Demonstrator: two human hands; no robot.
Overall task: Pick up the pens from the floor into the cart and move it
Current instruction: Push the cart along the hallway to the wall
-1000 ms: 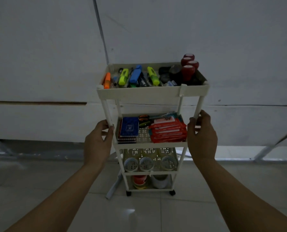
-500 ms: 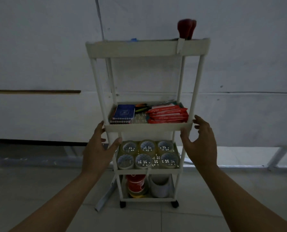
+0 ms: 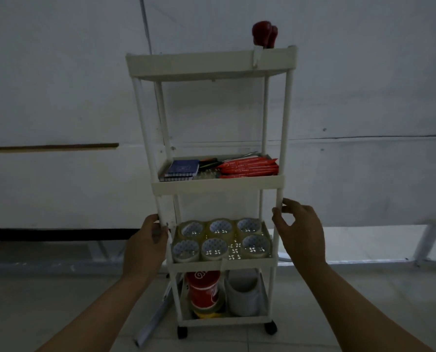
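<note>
Now left hand (image 3: 145, 246) clamped on cart (image 3: 211, 64) post, right hand (image 3: 299, 231) grip apart.

Dim room, pale panelled wall (image 3: 59, 72), dark horizontal strip (image 3: 50, 147), light tiled floor (image 3: 46, 308).

Likely an office storeroom: stationery cart (image 3: 211, 64), tape rolls (image 3: 214, 247), bare white wall (image 3: 364, 85).

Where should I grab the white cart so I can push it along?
Probably the two front posts of the cart, one in each of your hands, coming from the near side just above the tape-roll shelf. The posts are thin, upright and bare there, and a low, two-sided grip should keep the tall, narrow wheeled cart from tipping.
</note>
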